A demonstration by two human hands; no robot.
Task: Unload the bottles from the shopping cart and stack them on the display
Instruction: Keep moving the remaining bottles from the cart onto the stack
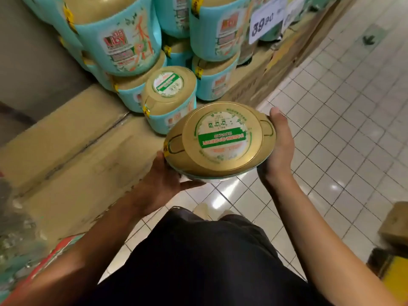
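White floor tiles [331, 129] ran right of a cardboard display base [72, 138] stacked with teal bottles [170, 100]. Near its front edge, the left hand [161, 184] and right hand [279, 149] clasped a gold-topped bottle [220, 140] between them, fingers wrapped against its sides.

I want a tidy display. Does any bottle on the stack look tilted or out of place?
Yes. The front bottle on the low cardboard base leans with its gold top toward the camera, unlike the stacked bottles behind. The held bottle, gripped by left hand and right hand, is not placed yet.
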